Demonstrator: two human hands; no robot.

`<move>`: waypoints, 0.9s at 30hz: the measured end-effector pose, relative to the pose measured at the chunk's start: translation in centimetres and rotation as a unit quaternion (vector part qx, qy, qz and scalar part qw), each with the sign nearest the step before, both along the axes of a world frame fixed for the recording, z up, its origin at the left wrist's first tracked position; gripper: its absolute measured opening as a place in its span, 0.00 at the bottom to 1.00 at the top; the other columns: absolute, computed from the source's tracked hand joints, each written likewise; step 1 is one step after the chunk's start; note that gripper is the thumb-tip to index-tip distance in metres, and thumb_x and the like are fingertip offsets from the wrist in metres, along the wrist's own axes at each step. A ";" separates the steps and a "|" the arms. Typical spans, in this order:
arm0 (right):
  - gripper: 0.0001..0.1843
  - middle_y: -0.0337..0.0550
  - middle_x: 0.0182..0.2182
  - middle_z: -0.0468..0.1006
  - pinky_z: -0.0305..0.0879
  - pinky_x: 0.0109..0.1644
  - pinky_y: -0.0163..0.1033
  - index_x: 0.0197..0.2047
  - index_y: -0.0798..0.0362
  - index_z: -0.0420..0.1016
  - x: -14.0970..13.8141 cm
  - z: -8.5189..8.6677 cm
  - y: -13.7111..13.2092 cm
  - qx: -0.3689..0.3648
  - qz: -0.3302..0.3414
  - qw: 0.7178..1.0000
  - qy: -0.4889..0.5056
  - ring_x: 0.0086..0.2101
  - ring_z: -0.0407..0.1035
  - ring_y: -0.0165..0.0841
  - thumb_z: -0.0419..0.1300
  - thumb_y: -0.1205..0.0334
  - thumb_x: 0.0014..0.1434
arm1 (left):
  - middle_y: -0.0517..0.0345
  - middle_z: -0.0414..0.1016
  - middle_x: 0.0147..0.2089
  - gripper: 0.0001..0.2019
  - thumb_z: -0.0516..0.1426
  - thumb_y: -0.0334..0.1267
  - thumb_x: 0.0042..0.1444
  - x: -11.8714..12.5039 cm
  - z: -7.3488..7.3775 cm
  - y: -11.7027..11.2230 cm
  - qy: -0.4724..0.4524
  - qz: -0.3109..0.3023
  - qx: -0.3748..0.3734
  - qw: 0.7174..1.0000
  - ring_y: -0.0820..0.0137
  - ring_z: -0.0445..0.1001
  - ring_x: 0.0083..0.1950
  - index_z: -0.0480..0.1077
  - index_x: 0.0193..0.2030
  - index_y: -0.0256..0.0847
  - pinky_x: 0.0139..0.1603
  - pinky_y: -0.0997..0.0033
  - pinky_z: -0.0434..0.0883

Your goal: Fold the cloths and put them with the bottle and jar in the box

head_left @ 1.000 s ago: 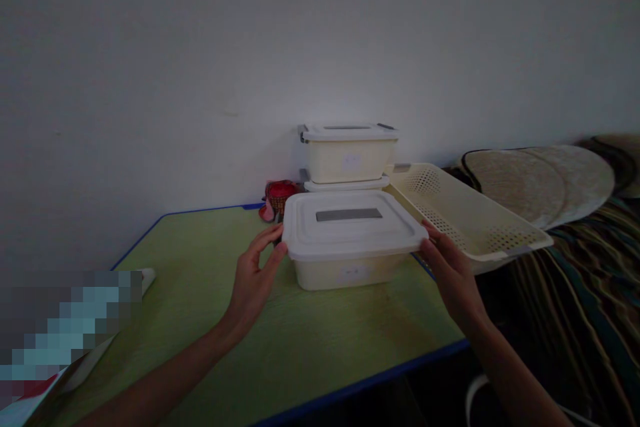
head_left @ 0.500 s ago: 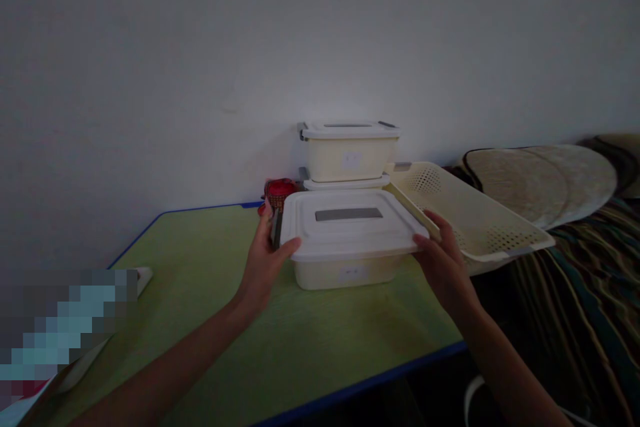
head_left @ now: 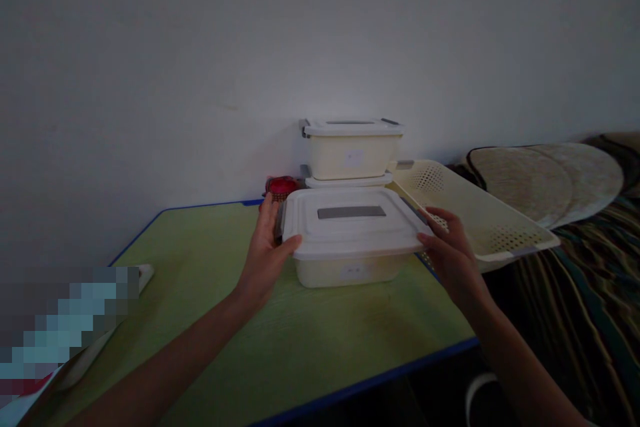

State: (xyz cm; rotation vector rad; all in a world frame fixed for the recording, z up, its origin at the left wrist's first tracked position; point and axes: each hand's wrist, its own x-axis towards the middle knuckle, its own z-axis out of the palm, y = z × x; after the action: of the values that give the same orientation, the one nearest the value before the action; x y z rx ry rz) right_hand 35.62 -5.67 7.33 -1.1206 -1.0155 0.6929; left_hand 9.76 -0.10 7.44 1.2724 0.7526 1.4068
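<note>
A cream storage box [head_left: 345, 272] with a white lid [head_left: 350, 233] sits on the green table, between my two hands. A grey strip marks the middle of the lid. My left hand [head_left: 263, 250] grips the left side, thumb on the lid's front corner and fingers by a grey clasp [head_left: 280, 220]. At the right side my right hand [head_left: 453, 253] has its thumb on the lid's front corner and its fingers at another grey clasp [head_left: 414, 207]. The right fingertips are partly hidden. Behind it stands a similar lidded box [head_left: 350, 155], stacked on another lidded box [head_left: 350, 181].
A cream perforated basket [head_left: 475, 213] lies right of the boxes, near a rolled beige bundle [head_left: 545, 180] and striped cloth [head_left: 590, 293]. A small red woven basket [head_left: 281, 187] stands behind my left hand. The green table [head_left: 200, 247] has a blue edge. A blurred-out patch covers the lower left.
The grey clasp on the lid's right side shows now, by my right fingers. My right hand has shifted slightly right. The view has moved a little; the box stays in place.
</note>
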 end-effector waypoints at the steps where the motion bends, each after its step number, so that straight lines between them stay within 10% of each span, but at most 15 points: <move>1: 0.22 0.38 0.50 0.69 0.65 0.43 0.40 0.43 0.43 0.58 0.0 0.1 0.0 0.000 0.000 1.000 -0.005 0.47 0.65 0.37 0.60 0.63 0.44 | 0.53 0.40 0.69 0.48 0.59 0.30 0.41 0.0 0.0 0.0 0.000 -0.002 0.002 1.000 0.64 0.43 0.68 0.36 0.66 0.49 0.64 0.61 0.53; 27: 0.20 0.39 0.39 0.68 0.62 0.38 0.41 0.41 0.45 0.58 0.3 0.1 0.4 -0.007 0.003 0.998 -0.069 0.38 0.65 0.37 0.57 0.61 0.43 | 0.55 0.39 0.69 0.47 0.55 0.30 0.47 0.1 0.2 -0.2 0.070 -0.010 0.035 0.997 0.65 0.41 0.68 0.26 0.66 0.51 0.66 0.57 0.42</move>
State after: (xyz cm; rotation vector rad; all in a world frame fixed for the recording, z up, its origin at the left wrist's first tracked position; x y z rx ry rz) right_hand 35.88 -5.31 7.46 -1.1914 -1.1333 0.6345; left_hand 9.85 -0.34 7.64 1.4401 0.7889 1.3485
